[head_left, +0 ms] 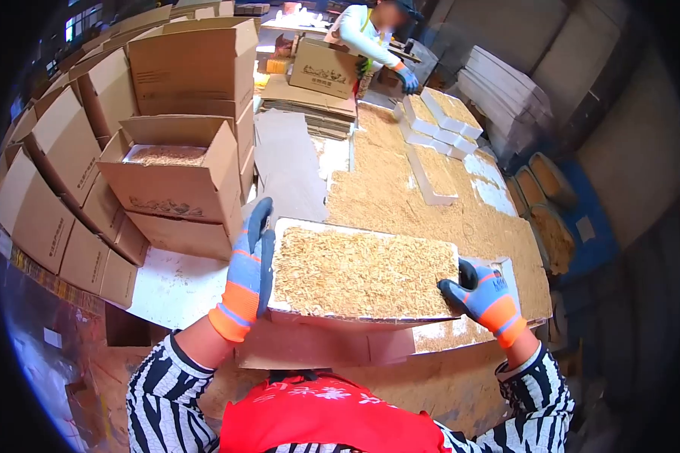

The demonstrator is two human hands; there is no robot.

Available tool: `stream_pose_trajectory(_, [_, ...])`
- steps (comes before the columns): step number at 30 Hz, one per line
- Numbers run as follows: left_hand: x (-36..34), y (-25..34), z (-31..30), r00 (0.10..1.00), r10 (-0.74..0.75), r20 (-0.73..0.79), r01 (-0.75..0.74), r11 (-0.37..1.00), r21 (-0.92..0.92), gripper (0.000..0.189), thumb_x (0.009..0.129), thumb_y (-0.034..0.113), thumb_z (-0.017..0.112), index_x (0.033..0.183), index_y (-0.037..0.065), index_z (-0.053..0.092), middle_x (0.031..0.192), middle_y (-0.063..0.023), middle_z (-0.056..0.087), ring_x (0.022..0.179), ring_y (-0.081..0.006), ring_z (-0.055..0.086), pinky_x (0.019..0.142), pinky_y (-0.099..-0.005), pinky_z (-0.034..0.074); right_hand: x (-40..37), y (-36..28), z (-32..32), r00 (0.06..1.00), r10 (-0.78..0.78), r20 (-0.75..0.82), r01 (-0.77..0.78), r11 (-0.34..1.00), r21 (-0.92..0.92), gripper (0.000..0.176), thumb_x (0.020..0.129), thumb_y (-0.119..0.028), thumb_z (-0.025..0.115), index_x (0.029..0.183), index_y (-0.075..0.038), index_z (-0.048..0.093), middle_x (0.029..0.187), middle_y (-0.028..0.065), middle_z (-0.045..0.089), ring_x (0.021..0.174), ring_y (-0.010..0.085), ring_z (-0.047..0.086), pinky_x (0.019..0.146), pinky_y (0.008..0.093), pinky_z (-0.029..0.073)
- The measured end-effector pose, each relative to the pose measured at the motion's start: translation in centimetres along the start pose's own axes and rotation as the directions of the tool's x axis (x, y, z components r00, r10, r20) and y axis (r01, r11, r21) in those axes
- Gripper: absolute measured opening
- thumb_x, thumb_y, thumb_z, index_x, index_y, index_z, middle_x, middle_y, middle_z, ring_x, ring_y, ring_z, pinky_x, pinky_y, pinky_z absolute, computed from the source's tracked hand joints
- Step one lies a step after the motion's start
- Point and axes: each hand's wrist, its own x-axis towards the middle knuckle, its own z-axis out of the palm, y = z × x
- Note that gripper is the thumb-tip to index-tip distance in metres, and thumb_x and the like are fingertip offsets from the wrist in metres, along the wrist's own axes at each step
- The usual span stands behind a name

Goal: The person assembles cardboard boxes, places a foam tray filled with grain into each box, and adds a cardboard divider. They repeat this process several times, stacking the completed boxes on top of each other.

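Note:
A white foam box (364, 272), filled to the rim with straw-coloured husk or shavings, is held level between my two gloved hands, close in front of my body. My left hand (253, 260) presses along its left end with the fingers stretched upward. On the opposite end, my right hand (477, 291) grips the corner, thumb over the rim. Brown cardboard (310, 346) shows under the near side of the foam box. Both gloves are grey-blue and orange with dark fingers.
At left stand several open cardboard cartons (170, 181), one holding a filled foam box (166, 155). Loose husk covers the table (385, 189). Smaller white foam boxes (440, 121) are stacked at the back right, near a co-worker (366, 41). Flattened cartons (310, 102) lie behind; blue crate (589, 219) at right.

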Motion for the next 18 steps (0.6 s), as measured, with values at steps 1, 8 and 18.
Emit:
stream_pose_trajectory(1, [0.3, 0.7, 0.3, 0.993, 0.118, -0.020, -0.114, 0.985, 0.132, 0.042, 0.092, 0.009, 0.048, 0.132, -0.002, 0.040, 0.134, -0.0164, 0.045, 0.124, -0.0266, 0.042, 0.106, -0.0325, 0.030, 0.3, -0.4, -0.6, 0.999, 0.023, 0.036, -0.019, 0.993, -0.116, 0.044, 0.079, -0.042, 0.066, 0.097, -0.002, 0.064, 0.085, 0.0161, 0.067, 0.077, 0.0267, 0.064, 0.069, 0.0349, 0.049])
stream_pose_trajectory(8, [0.4, 7.9, 4.2, 0.616, 0.276, 0.738, -0.741, 0.519, 0.425, 0.037, 0.074, 0.032, 0.070, 0.104, 0.013, 0.061, 0.104, -0.0112, 0.057, 0.090, -0.0295, 0.055, 0.077, -0.0425, 0.043, 2.4, -1.0, -2.7, 0.930, -0.120, 0.348, 0.320, 0.732, -0.601, 0.039, 0.073, -0.043, 0.070, 0.082, -0.005, 0.065, 0.077, 0.0169, 0.066, 0.075, 0.0330, 0.065, 0.067, 0.0404, 0.050])
stream_pose_trajectory(18, [1.3, 7.5, 8.1, 0.435, -0.361, 0.825, -0.621, 0.544, 0.565, 0.038, 0.078, 0.032, 0.066, 0.111, 0.014, 0.060, 0.102, -0.0128, 0.056, 0.092, -0.0311, 0.058, 0.075, -0.0450, 0.047, 6.1, 1.1, -1.6, 0.677, -0.344, 0.650, 0.728, 0.441, -0.525, 0.015, 0.072, -0.023, 0.062, 0.077, -0.011, 0.068, 0.072, 0.0092, 0.067, 0.068, 0.0289, 0.065, 0.056, 0.0407, 0.050])
